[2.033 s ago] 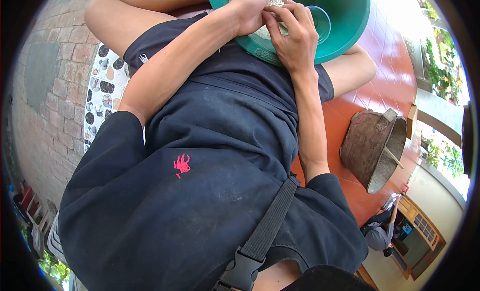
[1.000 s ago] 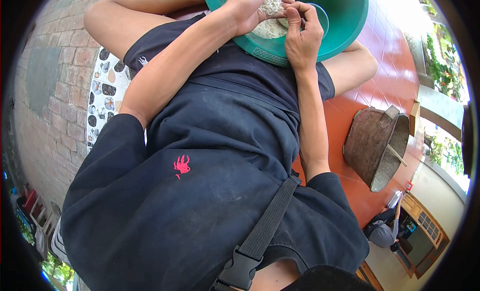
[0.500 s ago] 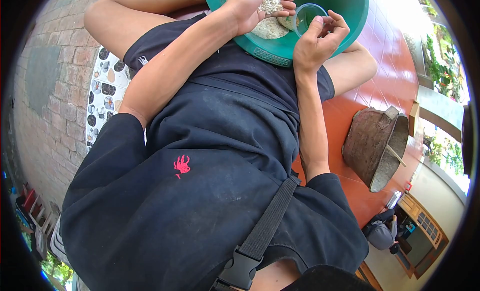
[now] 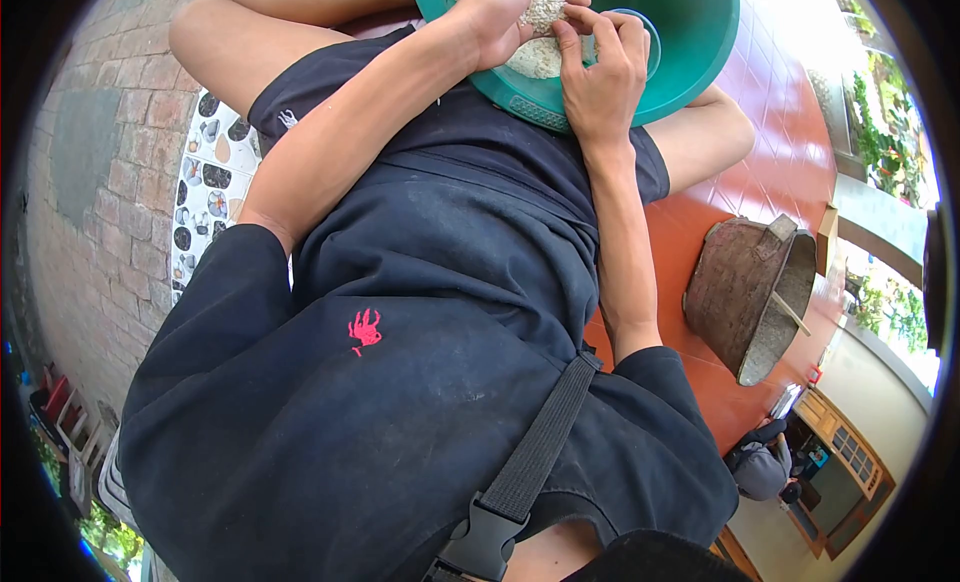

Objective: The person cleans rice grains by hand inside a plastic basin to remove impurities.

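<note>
My left hand (image 4: 497, 17) is turned palm up and cupped over a green basin (image 4: 700, 42), holding a small heap of rice grains (image 4: 543, 10). My right hand (image 4: 608, 70) bends over that palm, its thumb and forefinger closed together at the edge of the grains. What lies between those fingertips is too small to make out. Behind the right hand is a clear round container (image 4: 655, 50) inside the basin, mostly covered by the fingers. More pale rice (image 4: 537, 59) lies in the basin below my hands. The basin rests between my crossed legs.
A rusty brown bucket (image 4: 745, 282) with a stick (image 4: 790, 312) in it lies tilted on the red tiled floor (image 4: 680, 272) to the right. Farther off at lower right sits another person (image 4: 762, 467). Brick paving (image 4: 110, 162) and a pebbled edge (image 4: 215, 172) run along the left.
My right hand has moved left from beside the clear container to the rice in my left palm, its fingers now over the grains. My left hand has stayed nearly still.
</note>
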The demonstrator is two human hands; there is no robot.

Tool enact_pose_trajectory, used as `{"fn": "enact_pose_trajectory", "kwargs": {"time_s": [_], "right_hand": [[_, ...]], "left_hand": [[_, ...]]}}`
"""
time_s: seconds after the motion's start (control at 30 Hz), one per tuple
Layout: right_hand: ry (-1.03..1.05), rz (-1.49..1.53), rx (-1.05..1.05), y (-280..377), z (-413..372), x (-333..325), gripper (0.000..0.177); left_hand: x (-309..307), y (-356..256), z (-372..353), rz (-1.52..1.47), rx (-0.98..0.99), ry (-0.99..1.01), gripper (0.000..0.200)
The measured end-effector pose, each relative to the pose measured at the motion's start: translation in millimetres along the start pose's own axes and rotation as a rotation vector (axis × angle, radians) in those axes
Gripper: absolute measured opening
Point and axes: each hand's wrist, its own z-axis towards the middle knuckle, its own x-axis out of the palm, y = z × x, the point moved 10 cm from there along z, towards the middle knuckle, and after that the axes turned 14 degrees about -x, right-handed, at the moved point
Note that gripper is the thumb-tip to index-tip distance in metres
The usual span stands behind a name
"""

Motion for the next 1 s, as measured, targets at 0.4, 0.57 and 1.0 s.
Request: {"fn": "enact_pose_trajectory", "kwargs": {"time_s": [0.4,0.57,1.0], "right_hand": [[-0.076,0.155,0.08,-16,-4,-1,0.007],[-0.213,0.215,0.262,-33,-13,-13,0.012],[-0.045,-0.21,0.34,-36,-21,-15,0.065]], "left_hand": [[5,2,-2,-0.01,-0.018,0.003,0.05],[6,0,-4,-0.03,-0.025,-0.021,0.047],[-2,-33,-20,0.208,0.328,-0.177,0.041]]}}
